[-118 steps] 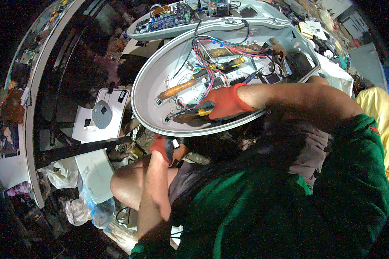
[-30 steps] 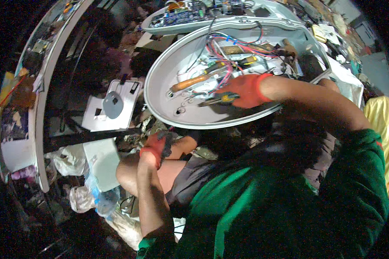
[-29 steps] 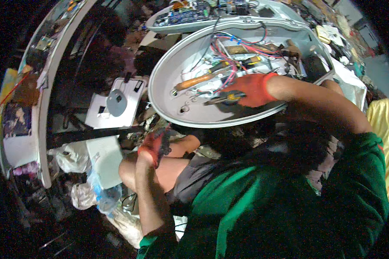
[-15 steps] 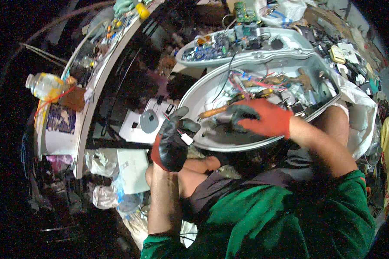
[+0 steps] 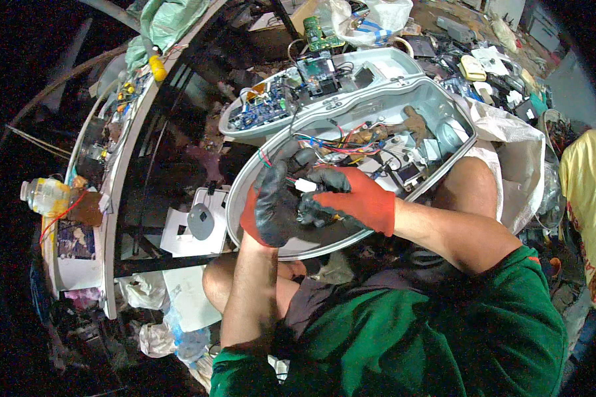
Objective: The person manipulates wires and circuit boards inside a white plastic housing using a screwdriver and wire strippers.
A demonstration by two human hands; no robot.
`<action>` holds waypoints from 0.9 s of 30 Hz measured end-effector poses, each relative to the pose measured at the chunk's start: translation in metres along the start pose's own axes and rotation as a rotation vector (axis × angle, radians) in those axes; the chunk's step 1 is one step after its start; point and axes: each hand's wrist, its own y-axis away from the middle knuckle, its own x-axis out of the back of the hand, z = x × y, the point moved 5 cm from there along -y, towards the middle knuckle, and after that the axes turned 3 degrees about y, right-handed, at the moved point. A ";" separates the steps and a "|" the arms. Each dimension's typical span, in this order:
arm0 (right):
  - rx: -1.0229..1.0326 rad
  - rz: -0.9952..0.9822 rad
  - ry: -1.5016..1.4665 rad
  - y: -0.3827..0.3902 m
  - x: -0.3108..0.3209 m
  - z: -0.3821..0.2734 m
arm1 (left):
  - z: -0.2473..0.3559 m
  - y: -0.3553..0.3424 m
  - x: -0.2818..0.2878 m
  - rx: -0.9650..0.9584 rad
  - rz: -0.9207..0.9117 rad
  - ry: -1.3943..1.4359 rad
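So, white connector [image 5: 305, 185] between 2 gloved hands [image 5: 266, 205] [image 5: 356, 198]

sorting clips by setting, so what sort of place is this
It looks like a cluttered electronics repair or salvage spot: an open casing with loose wires in its lower half, a blue circuit board in its upper half, and a green one beyond.

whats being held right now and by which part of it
The left hand holds a wired white connector by its thin wires; the right hand is at the connector, its grip unclear.
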 end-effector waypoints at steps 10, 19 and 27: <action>-0.056 0.190 0.341 0.009 0.013 -0.023 | -0.008 0.005 0.026 -0.022 0.181 -0.333; 0.147 0.203 0.527 0.009 0.011 -0.024 | 0.003 0.019 0.025 -0.086 0.151 -0.532; 0.281 0.212 0.572 0.017 0.010 -0.036 | -0.020 0.023 0.015 0.055 0.102 0.183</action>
